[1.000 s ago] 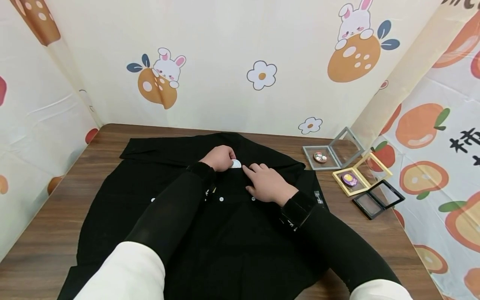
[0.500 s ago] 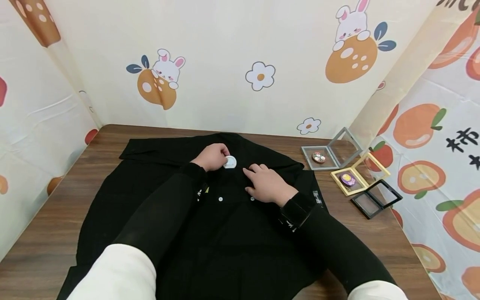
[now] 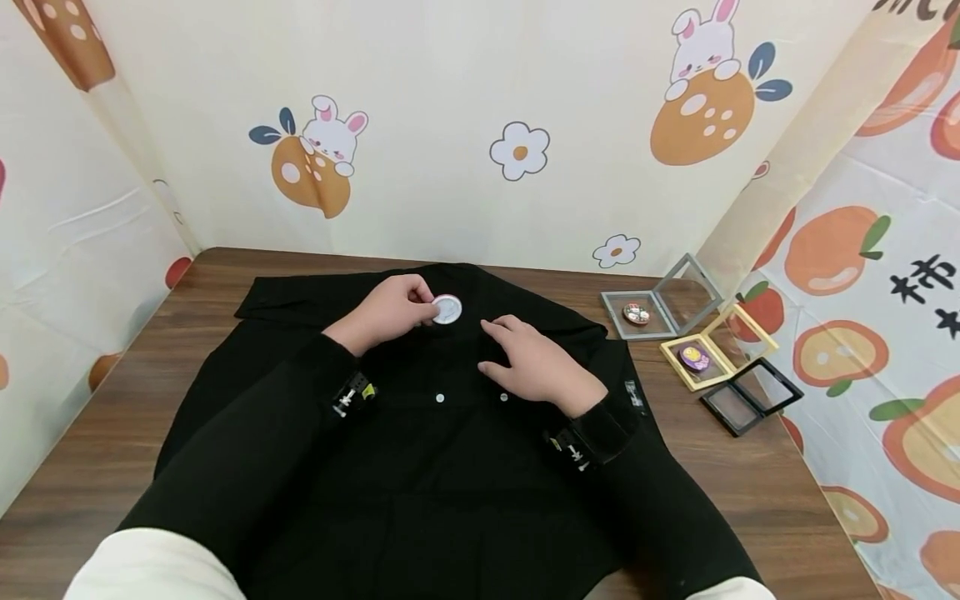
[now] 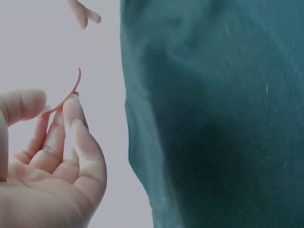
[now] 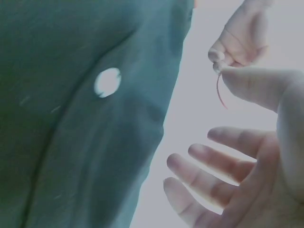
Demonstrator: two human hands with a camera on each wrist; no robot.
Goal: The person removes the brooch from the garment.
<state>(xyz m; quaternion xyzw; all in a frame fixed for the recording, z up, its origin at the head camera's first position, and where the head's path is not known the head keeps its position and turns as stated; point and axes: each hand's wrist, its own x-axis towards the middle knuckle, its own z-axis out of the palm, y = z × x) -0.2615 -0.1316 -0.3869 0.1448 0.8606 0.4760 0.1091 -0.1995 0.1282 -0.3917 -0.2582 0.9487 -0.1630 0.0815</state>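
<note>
My left hand (image 3: 388, 312) pinches a round badge (image 3: 448, 309) between thumb and fingers, above the upper part of a black shirt (image 3: 442, 467). The badge's whitish back with a ring faces up in the head view. Edge-on in the left wrist view, its thin curved red rim (image 4: 71, 93) shows between thumb and fingertips. To the right of it, my right hand (image 3: 536, 364) is held over the shirt with fingers spread and nothing in them, as the right wrist view also shows. Two white shirt buttons (image 3: 440, 398) lie below the hands.
At the table's right stand three opened cases: a grey one (image 3: 609, 315) and a yellow one (image 3: 712, 383), each with a badge in it, and a black one (image 3: 738, 430). The wooden table (image 3: 97, 450) backs onto a patterned curtain (image 3: 427, 167).
My left hand has drawn the badge out from the shirt's placket, moving left and up, and its full round now shows. The right hand has lifted slightly off the fabric.
</note>
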